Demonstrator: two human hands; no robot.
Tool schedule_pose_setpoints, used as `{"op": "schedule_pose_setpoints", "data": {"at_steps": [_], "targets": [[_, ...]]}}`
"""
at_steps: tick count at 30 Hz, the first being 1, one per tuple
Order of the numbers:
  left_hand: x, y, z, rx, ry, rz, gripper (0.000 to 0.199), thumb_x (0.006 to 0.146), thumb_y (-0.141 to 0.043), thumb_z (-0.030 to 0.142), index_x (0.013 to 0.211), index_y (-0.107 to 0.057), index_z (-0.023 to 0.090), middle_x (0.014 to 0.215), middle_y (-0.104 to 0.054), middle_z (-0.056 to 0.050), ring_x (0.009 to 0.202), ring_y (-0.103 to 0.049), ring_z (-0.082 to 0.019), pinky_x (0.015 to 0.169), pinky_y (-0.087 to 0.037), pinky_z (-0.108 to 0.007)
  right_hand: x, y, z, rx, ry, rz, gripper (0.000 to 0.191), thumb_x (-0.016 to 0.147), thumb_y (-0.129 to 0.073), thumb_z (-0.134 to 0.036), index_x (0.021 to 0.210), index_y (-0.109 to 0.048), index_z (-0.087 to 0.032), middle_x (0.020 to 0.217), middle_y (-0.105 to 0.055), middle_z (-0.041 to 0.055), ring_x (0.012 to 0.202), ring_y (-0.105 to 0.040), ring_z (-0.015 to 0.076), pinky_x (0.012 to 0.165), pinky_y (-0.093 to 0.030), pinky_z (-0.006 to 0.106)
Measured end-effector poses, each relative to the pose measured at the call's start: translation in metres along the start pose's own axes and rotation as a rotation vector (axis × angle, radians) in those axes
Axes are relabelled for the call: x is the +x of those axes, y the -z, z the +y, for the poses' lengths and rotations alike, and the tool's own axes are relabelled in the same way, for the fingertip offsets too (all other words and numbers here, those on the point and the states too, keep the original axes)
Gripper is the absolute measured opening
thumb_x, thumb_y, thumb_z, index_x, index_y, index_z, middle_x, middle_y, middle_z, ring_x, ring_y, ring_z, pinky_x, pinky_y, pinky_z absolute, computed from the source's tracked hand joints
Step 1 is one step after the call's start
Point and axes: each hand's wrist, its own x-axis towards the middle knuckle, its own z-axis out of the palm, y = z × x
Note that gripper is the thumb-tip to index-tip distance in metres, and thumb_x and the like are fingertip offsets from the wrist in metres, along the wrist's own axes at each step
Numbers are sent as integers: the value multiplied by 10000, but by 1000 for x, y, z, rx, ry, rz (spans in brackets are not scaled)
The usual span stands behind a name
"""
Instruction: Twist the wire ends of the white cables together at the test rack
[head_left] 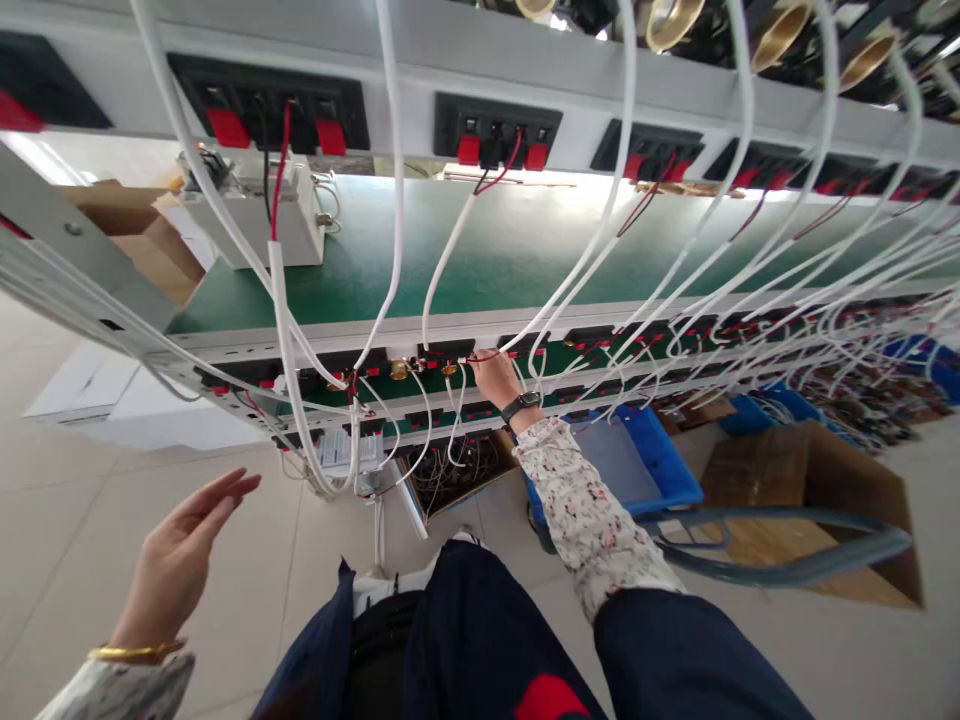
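My right hand (495,378), with a watch on its wrist, reaches to the lower rail (480,328) beside a black terminal clip (447,349) with red tabs. Its fingers are closed round something too small to make out, near a thin red and black wire. A white cable (442,265) hangs from the upper black clip (496,130) down to that spot. My left hand (180,560) is held over the floor at the lower left, fingers stretched out and holding nothing. Brass fittings (400,369) sit along the lower rail.
Many white cables hang at the right. A green shelf (375,250) bears a white box-shaped device (259,215). Below stand a carton of wires (457,490), a blue bin (671,465) and an open cardboard box (847,480). White sheets (157,390) lie at left.
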Motion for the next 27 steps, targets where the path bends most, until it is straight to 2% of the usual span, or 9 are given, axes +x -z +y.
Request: {"op": "schedule_pose_setpoints", "data": {"at_steps": [3, 5, 9, 12, 15, 18, 20, 22, 27], "targets": [[-13, -3, 8, -197, 111, 2, 263, 741, -547, 467, 994, -617, 462, 940, -715, 92, 1121, -559, -282, 1063, -343, -479, 1, 4, -1, 15, 19, -2, 273, 953, -356, -218, 992, -602, -107, 973, -655, 138, 957, -582, 230, 830, -389, 312], [-19, -10, 17, -141, 84, 5, 206, 681, -559, 514, 871, -639, 500, 861, -714, 102, 1051, -594, -315, 1023, -383, -503, -3, 11, -7, 28, 30, 8, 263, 949, -362, -210, 990, -598, -99, 955, -657, 141, 957, -581, 231, 853, -390, 326], [-21, -33, 27, -46, -143, -98, 191, 656, -492, 565, 595, -624, 441, 659, -675, 56, 719, -653, -325, 660, -553, -468, -36, 28, -32, 79, 75, 76, 231, 912, -437, -206, 1092, -562, -132, 1104, -611, 123, 1068, -524, 223, 951, -357, 361], [-14, -58, 41, -13, -312, -313, 297, 751, -440, 487, 537, -579, 336, 524, -608, 21, 516, -594, -256, 475, -524, -375, -84, 30, -40, 424, 182, 217, 236, 926, -386, -223, 1059, -581, -209, 1064, -625, 53, 1004, -557, 169, 883, -422, 290], [-8, -89, 69, -62, -431, -496, 227, 827, -407, 421, 724, -584, 323, 561, -627, 30, 517, -611, -212, 475, -540, -315, -130, 21, -15, 678, -185, 582, 387, 960, -240, -302, 829, -586, -185, 779, -628, 41, 715, -588, 151, 675, -479, 252], [-2, -122, 105, 18, -594, -586, 290, 841, -452, 387, 1116, -508, 316, 944, -694, -25, 858, -667, -227, 737, -571, -343, -153, 10, 36, 546, -632, 877, 459, 950, -167, -333, 786, -555, -152, 692, -597, 70, 638, -565, 178, 620, -480, 296], [7, -139, 124, 126, -726, -565, 362, 870, -412, 352, 1220, -455, 274, 1182, -605, -75, 1076, -583, -247, 922, -493, -407, -151, 5, 68, 481, -668, 904, 429, 934, -185, -302, 897, -569, -116, 825, -629, 130, 758, -592, 213, 704, -487, 354], [20, -149, 134, 185, -823, -442, 375, 896, -349, 298, 1257, -427, 234, 1263, -537, -97, 1168, -510, -248, 1002, -422, -437, -138, 3, 86, 458, -573, 863, 378, 912, -236, -246, 1006, -573, -105, 998, -628, 157, 929, -586, 222, 839, -463, 388], [68, -134, 124, 328, -954, -83, 386, 902, -298, 190, 1260, -438, 144, 1247, -527, -139, 1174, -490, -258, 990, -419, -423, -84, -9, 66, 411, -217, 635, 371, 874, -317, -122, 1141, -574, -144, 1212, -566, 104, 1175, -475, 170, 1021, -371, 329]]}}
